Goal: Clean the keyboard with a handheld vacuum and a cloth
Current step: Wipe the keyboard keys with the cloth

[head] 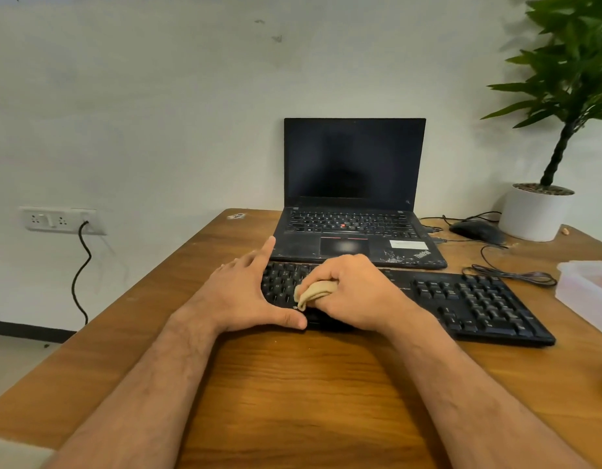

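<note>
While the right hand (352,292) curls its fingers round a bunched tan cloth (314,292) and presses it onto the left part of the black keyboard (469,302), the left hand (249,292) lies spread at the keyboard's left end, fingers straight, forefinger pointing toward the far side and thumb along the near edge. It grips nothing. The keyboard lies across the wooden desk (293,384), just in front of an open laptop (355,194) with a dark screen. To the right of the laptop sit a black mouse (475,230) and a potted plant (536,211) in a white pot, with a coiled cable (516,275) near the keyboard's far right corner. A pale plastic box (587,286) shows at the right edge. On the wall at left is a socket plate (61,220) with a black cord hanging from it.
</note>
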